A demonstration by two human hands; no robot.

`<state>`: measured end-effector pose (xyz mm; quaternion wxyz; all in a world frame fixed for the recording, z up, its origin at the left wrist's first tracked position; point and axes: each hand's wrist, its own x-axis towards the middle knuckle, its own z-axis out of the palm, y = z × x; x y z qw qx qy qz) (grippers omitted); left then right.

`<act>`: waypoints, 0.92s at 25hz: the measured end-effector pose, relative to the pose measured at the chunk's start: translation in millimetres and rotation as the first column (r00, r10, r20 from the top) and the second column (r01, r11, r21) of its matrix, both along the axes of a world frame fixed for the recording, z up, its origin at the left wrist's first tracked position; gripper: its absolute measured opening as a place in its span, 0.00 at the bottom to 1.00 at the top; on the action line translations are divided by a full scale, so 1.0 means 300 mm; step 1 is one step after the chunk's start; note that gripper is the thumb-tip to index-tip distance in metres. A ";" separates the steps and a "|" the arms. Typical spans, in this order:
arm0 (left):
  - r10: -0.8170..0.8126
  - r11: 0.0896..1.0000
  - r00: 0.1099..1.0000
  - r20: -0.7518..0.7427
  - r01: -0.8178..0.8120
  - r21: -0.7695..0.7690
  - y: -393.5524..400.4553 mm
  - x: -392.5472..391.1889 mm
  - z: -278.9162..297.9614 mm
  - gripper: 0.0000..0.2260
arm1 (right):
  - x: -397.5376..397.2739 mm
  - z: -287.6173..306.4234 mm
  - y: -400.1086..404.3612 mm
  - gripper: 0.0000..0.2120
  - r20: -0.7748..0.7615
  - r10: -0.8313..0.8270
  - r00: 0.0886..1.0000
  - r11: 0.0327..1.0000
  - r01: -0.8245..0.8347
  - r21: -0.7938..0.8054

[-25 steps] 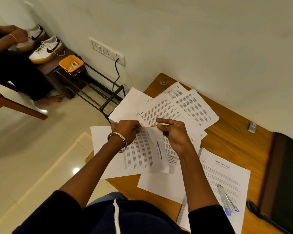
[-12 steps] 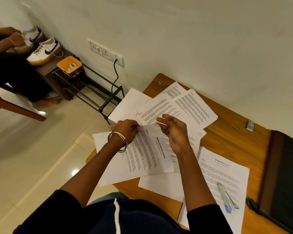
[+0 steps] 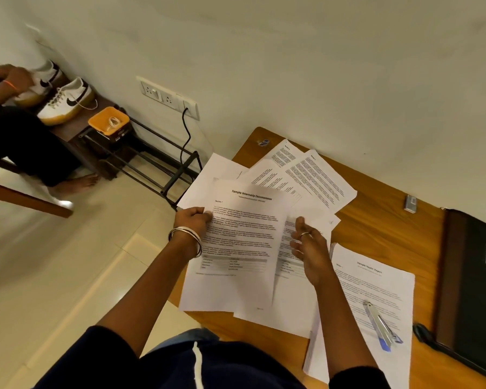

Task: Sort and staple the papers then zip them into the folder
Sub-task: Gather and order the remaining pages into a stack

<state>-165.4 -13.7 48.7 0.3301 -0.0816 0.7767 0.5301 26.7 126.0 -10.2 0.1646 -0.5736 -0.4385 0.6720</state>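
My left hand (image 3: 192, 220) pinches the left edge of a printed sheet headed "Sample Internship" (image 3: 244, 242), holding it raised above the table. My right hand (image 3: 306, 242) hovers beside that sheet's right edge with fingers loosely spread and holds nothing. More loose printed sheets (image 3: 314, 178) fan out behind on the wooden table (image 3: 376, 220). A stack topped by a "Sample Health Report" page (image 3: 373, 284) lies at the right, with a silver and blue stapler (image 3: 380, 325) on it. The black zip folder (image 3: 474, 290) lies at the far right.
A small grey box (image 3: 410, 203) sits near the wall. Left of the table stand a black metal rack (image 3: 152, 164), an orange tray (image 3: 108, 120) and white sneakers (image 3: 65, 102). A seated person (image 3: 17, 136) is at the far left. A wall socket (image 3: 169, 98) has a black cable.
The sheet both hands pinched at its top edge has been flipped and lifted, now showing its title page. My right hand has let go and drawn to the right side.
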 end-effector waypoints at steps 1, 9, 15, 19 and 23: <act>0.030 0.999 0.999 0.038 -0.030 0.013 -0.001 0.000 -0.005 0.03 | 0.000 -0.023 -0.021 0.14 -0.037 0.043 0.998 0.998 -0.045 -0.048; 0.096 0.994 0.979 0.182 -0.086 -0.063 -0.052 -0.049 -0.156 0.06 | -0.046 -0.106 -0.102 0.04 -0.027 0.155 0.988 0.987 -0.156 -0.045; -0.357 0.846 0.934 0.025 0.335 -0.414 -0.062 -0.050 -0.240 0.07 | 0.015 -0.162 -0.021 0.16 0.465 -0.070 0.883 0.986 -0.008 0.164; -0.436 0.776 0.897 0.069 0.413 -0.477 -0.051 -0.059 -0.263 0.10 | 0.044 -0.224 -0.052 0.14 0.525 -0.113 0.844 0.932 -0.093 0.351; -0.399 0.726 0.905 0.145 0.409 -0.554 -0.007 -0.075 -0.259 0.17 | 0.068 -0.255 -0.055 0.11 0.466 -0.268 0.843 0.883 0.022 0.468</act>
